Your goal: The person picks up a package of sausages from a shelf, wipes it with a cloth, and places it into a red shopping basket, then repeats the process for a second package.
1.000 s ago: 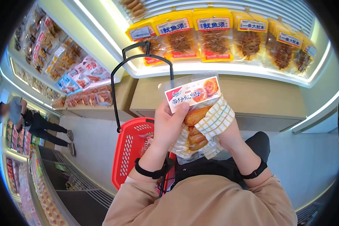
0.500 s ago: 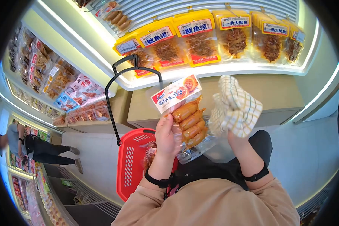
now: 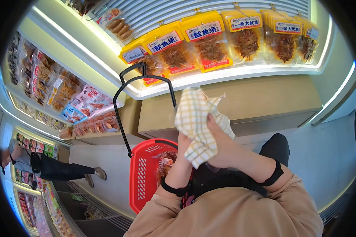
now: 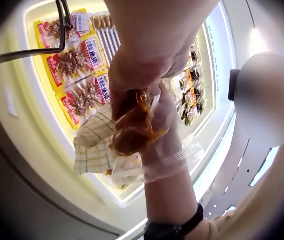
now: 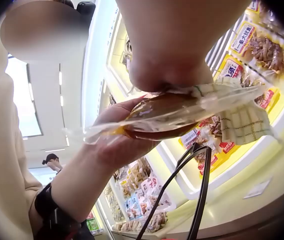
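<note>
Snack packet [image 5: 167, 112] sits mid-frame, gripped by the left hand [image 5: 114, 135], under the checked cloth [image 3: 197, 122] clutched in the right hand [image 3: 221, 148]. Wiping should go best with a steady grip and flat strokes.

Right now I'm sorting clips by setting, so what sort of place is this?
Likely a snack shop or supermarket aisle: lit shelves carry yellow dried-seafood packs, a red shopping basket stands on the floor, the left hand holds a sealed food packet, the right hand a checked cloth.
</note>
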`<move>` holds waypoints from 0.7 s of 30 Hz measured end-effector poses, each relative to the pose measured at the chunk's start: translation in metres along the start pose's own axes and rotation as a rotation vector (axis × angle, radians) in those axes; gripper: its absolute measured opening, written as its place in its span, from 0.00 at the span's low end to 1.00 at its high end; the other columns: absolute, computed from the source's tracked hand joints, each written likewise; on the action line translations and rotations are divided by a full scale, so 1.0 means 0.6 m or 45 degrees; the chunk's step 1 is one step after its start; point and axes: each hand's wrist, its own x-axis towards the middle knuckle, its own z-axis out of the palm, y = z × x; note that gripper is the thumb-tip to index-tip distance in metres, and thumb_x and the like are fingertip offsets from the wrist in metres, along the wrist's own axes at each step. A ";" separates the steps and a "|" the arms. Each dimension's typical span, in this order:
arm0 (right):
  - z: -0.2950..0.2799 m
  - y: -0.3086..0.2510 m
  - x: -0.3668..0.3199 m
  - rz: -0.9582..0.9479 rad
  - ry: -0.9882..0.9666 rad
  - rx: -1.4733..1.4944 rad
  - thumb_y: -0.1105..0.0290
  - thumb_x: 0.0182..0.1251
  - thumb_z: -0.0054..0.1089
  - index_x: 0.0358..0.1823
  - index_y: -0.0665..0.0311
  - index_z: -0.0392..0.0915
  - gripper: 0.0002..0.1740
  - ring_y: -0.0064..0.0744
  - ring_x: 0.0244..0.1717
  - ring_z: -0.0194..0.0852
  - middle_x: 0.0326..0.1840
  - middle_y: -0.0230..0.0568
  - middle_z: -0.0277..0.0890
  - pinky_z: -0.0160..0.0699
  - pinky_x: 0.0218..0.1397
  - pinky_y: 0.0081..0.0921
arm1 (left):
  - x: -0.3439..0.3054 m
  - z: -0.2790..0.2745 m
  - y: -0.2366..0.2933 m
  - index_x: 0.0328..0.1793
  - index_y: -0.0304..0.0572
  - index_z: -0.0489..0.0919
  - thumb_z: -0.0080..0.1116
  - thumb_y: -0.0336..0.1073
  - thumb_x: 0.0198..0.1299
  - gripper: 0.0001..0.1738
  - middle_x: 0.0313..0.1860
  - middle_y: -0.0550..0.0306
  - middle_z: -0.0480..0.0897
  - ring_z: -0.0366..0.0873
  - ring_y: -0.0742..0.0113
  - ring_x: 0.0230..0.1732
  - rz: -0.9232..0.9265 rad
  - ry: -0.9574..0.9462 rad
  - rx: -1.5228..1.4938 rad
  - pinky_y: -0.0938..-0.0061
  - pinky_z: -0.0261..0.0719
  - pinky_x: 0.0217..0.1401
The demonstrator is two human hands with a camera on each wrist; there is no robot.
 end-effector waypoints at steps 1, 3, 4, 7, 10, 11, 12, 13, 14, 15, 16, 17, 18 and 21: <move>0.014 -0.004 -0.005 -0.211 -0.040 -0.322 0.55 0.65 0.56 0.72 0.63 0.59 0.37 0.58 0.77 0.47 0.74 0.60 0.56 0.42 0.77 0.57 | 0.002 -0.010 0.002 0.71 0.36 0.65 0.43 0.29 0.72 0.22 0.66 0.49 0.73 0.73 0.62 0.65 -0.017 0.072 -0.014 0.69 0.75 0.64; 0.005 0.014 0.020 -0.174 0.031 -0.322 0.54 0.63 0.56 0.73 0.61 0.59 0.39 0.59 0.78 0.42 0.75 0.61 0.53 0.34 0.79 0.56 | 0.003 -0.019 0.004 0.71 0.37 0.65 0.40 0.30 0.73 0.22 0.67 0.49 0.72 0.72 0.61 0.65 0.006 0.121 0.426 0.68 0.74 0.65; -0.009 0.020 0.039 -0.159 0.081 -0.345 0.54 0.62 0.57 0.74 0.61 0.58 0.40 0.59 0.79 0.41 0.76 0.61 0.51 0.33 0.80 0.56 | -0.003 -0.019 0.000 0.72 0.37 0.64 0.39 0.32 0.74 0.22 0.67 0.49 0.71 0.72 0.61 0.65 0.047 0.097 0.876 0.67 0.74 0.65; -0.058 0.002 0.065 0.066 -0.054 -0.066 0.57 0.61 0.58 0.73 0.61 0.61 0.39 0.61 0.81 0.32 0.78 0.61 0.46 0.31 0.81 0.52 | -0.014 0.013 0.000 0.74 0.39 0.62 0.37 0.36 0.75 0.23 0.69 0.51 0.70 0.70 0.60 0.67 0.044 0.053 0.957 0.67 0.68 0.70; 0.015 0.003 0.036 -0.269 -0.169 -0.258 0.61 0.62 0.57 0.73 0.60 0.62 0.36 0.57 0.82 0.27 0.79 0.59 0.46 0.30 0.82 0.51 | -0.006 0.004 0.015 0.75 0.39 0.61 0.38 0.35 0.75 0.24 0.69 0.51 0.70 0.68 0.61 0.69 0.004 0.166 0.501 0.70 0.64 0.72; 0.015 0.008 0.038 -0.274 -0.159 -0.310 0.59 0.63 0.55 0.73 0.59 0.62 0.36 0.55 0.82 0.28 0.79 0.59 0.47 0.31 0.81 0.53 | -0.008 0.002 0.013 0.75 0.39 0.61 0.38 0.34 0.75 0.25 0.69 0.51 0.70 0.68 0.61 0.69 0.001 0.204 0.483 0.70 0.63 0.73; 0.002 0.008 0.049 -0.277 -0.140 -0.369 0.58 0.63 0.53 0.72 0.58 0.62 0.35 0.52 0.83 0.29 0.79 0.58 0.48 0.32 0.81 0.54 | -0.005 0.002 0.011 0.76 0.38 0.60 0.39 0.34 0.75 0.25 0.69 0.50 0.70 0.68 0.61 0.69 -0.005 0.232 0.464 0.71 0.63 0.73; -0.011 0.011 0.060 -0.279 -0.123 -0.431 0.56 0.64 0.52 0.72 0.57 0.62 0.35 0.50 0.83 0.31 0.78 0.57 0.49 0.33 0.80 0.56 | -0.001 0.002 0.006 0.76 0.38 0.60 0.40 0.34 0.74 0.25 0.69 0.50 0.70 0.68 0.61 0.69 -0.011 0.259 0.443 0.71 0.63 0.73; -0.018 0.013 0.070 -0.277 0.113 -0.477 0.59 0.67 0.49 0.71 0.57 0.64 0.31 0.50 0.80 0.41 0.77 0.56 0.53 0.45 0.78 0.51 | 0.002 0.003 0.003 0.76 0.37 0.59 0.40 0.34 0.74 0.26 0.69 0.49 0.70 0.67 0.60 0.69 -0.017 0.284 0.425 0.72 0.63 0.73; -0.026 0.036 0.081 0.001 0.056 -0.287 0.60 0.68 0.47 0.70 0.58 0.65 0.29 0.50 0.78 0.47 0.76 0.55 0.56 0.50 0.77 0.47 | 0.003 0.006 0.006 0.76 0.37 0.60 0.41 0.32 0.73 0.26 0.69 0.48 0.70 0.67 0.60 0.70 -0.032 0.257 0.525 0.69 0.64 0.72; -0.035 0.069 0.088 0.279 -0.003 -0.090 0.60 0.69 0.46 0.70 0.59 0.66 0.28 0.50 0.76 0.53 0.74 0.54 0.59 0.55 0.75 0.43 | 0.000 0.015 0.013 0.75 0.37 0.60 0.43 0.30 0.71 0.26 0.69 0.48 0.69 0.67 0.59 0.70 -0.049 0.235 0.624 0.66 0.65 0.72; -0.046 0.090 0.086 0.393 -0.021 0.049 0.61 0.70 0.45 0.69 0.61 0.66 0.27 0.48 0.73 0.58 0.71 0.53 0.63 0.59 0.72 0.39 | -0.001 0.026 0.018 0.75 0.36 0.61 0.44 0.28 0.70 0.27 0.70 0.47 0.69 0.67 0.58 0.70 -0.060 0.211 0.722 0.63 0.66 0.72; -0.059 0.106 0.084 0.510 -0.028 0.185 0.62 0.71 0.45 0.68 0.63 0.66 0.26 0.46 0.70 0.64 0.69 0.52 0.67 0.63 0.70 0.35 | 0.004 0.049 0.018 0.73 0.34 0.62 0.44 0.26 0.69 0.26 0.65 0.47 0.73 0.72 0.58 0.66 0.131 0.297 0.635 0.63 0.70 0.68; -0.083 0.141 0.044 0.562 0.317 0.771 0.66 0.70 0.49 0.68 0.68 0.65 0.27 0.38 0.65 0.70 0.63 0.48 0.74 0.66 0.67 0.30 | 0.012 0.043 0.047 0.73 0.33 0.61 0.44 0.27 0.71 0.24 0.65 0.49 0.73 0.73 0.62 0.63 0.235 0.328 0.479 0.67 0.73 0.65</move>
